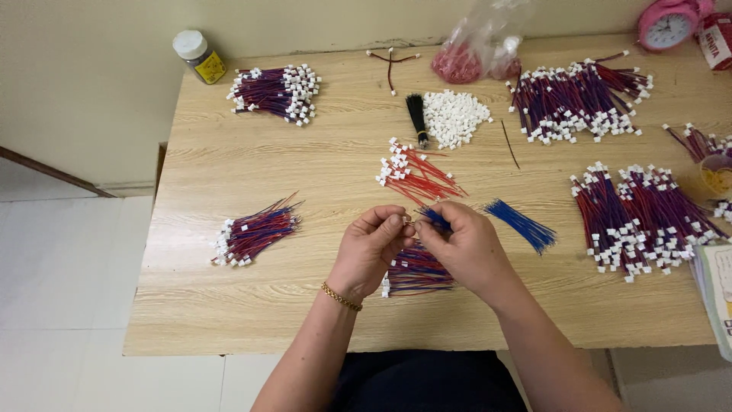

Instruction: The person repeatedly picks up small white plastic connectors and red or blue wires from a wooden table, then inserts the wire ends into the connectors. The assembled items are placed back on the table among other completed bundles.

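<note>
1. Pale wood-grain table stands against a cream wall, with white floor tiles to its left.
2. Left hand, a gold bracelet on its wrist, has its fingers curled and its thumb and forefinger pinched on a small white connector.
3. Right hand meets it fingertip to fingertip, pinching a blue wire whose end sits at the connector.
4. Just under both hands lies a small bundle of finished red-and-blue leads.
5. Loose blue wires lie just right of the right hand; red wires with white plugs lie beyond the hands.
6. Farther back sit a heap of white connectors and a black brush.
7. Larger finished bundles are spread around the tabletop; a pink clock stands at the far right corner.
</note>
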